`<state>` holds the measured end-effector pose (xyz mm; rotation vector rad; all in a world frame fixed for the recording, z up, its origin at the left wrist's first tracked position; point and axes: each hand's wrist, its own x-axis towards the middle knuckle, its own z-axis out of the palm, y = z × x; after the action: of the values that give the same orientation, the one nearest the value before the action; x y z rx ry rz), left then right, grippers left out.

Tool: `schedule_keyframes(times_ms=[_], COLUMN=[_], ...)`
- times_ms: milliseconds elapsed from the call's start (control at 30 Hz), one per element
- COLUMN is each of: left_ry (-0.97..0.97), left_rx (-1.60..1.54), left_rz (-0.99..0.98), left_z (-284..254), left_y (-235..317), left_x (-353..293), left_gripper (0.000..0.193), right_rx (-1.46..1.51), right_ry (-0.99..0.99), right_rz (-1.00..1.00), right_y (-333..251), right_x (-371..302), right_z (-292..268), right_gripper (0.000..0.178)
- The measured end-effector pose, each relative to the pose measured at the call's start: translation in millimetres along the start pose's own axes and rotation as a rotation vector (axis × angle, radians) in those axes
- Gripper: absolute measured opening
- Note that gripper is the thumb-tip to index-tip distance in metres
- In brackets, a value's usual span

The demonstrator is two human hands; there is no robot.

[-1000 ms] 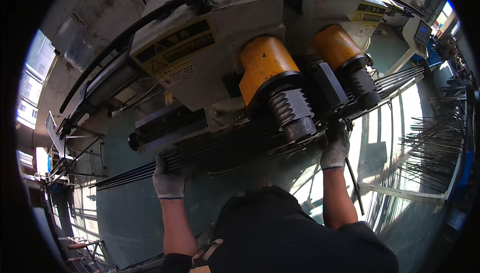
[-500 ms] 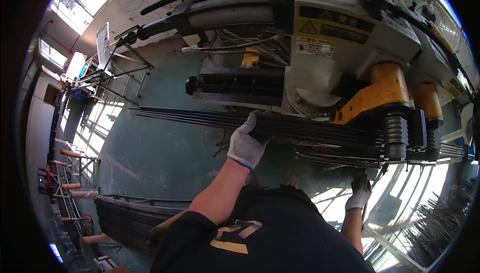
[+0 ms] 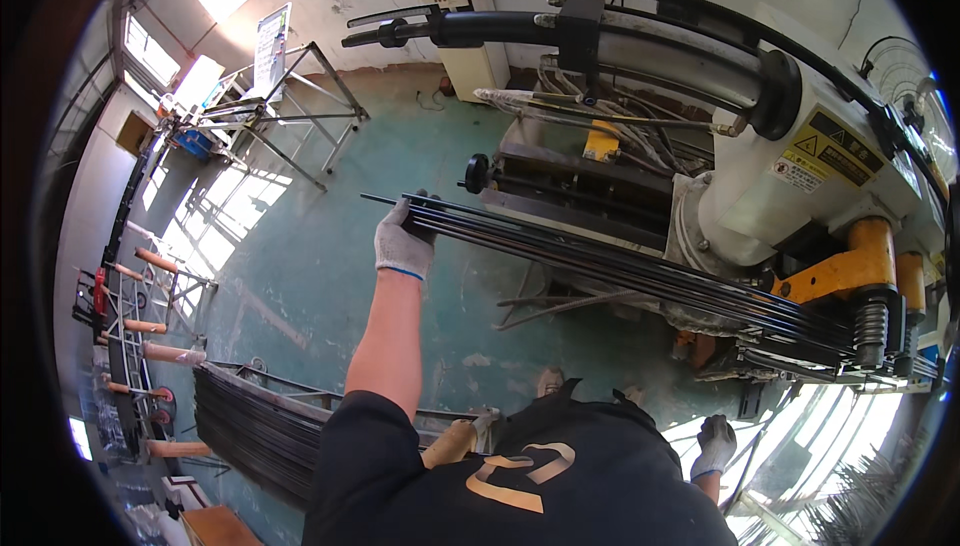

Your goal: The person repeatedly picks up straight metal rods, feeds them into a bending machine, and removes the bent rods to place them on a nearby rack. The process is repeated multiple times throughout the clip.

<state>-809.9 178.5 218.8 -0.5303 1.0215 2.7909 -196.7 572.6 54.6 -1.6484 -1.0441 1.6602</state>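
My left hand (image 3: 405,238), in a pale glove with a dark palm, closes round the left ends of a bundle of long thin black metal rods (image 3: 600,271). One rod tip sticks out left beyond the hand. To the right, the bundle runs along the front of a machine (image 3: 820,181), past its orange arm (image 3: 840,266) and spring-like ribbed post (image 3: 872,331). Low on the right, my gloved right hand (image 3: 714,444) hangs beside my body, its fingers curled in with nothing visible in them; it is apart from the rods.
A rack of dark strips or rods (image 3: 255,426) stands at the lower left, near a stand with orange rollers (image 3: 150,326). Metal frame stands (image 3: 320,106) are at the far left. More thin rods (image 3: 870,501) lie at the lower right. Bent bars (image 3: 550,306) jut out below the bundle.
My left hand has moved left along the rods, from their middle to their ends. My right hand has dropped lower, away from the machine. The view has shifted, with the machine now further right.
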Motion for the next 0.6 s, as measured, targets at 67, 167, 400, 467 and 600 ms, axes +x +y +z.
schedule_keyframes(times_ms=[67,167,400,467,600], left_ry=[0.000,0.032,0.053,-0.048,-0.278], left_rx=[-0.006,-0.016,0.130,0.157,0.178], left_rz=[-0.002,0.055,0.128,0.102,-0.054], left_z=[-6.0,-10.8,-26.4,-31.3,-38.1], left_y=[24.6,48.8,55.7,49.4,24.3], left_x=[22.5,41.3,60.4,48.3,22.8], left_gripper=[0.032,0.030,0.038,0.040,0.044], right_rx=[-0.042,-0.092,-0.053,-0.059,-0.103], right_ry=[-0.044,-0.061,-0.017,-0.051,-0.063], right_rz=[-0.025,-0.040,-0.067,-0.071,-0.062], right_y=[4.9,1.2,-11.0,-11.5,-7.3], right_x=[-9.7,-15.6,-8.5,-6.4,-5.1], right_z=[9.6,19.3,23.8,20.2,14.7], right_gripper=[0.018,0.019,0.018,0.017,0.018])
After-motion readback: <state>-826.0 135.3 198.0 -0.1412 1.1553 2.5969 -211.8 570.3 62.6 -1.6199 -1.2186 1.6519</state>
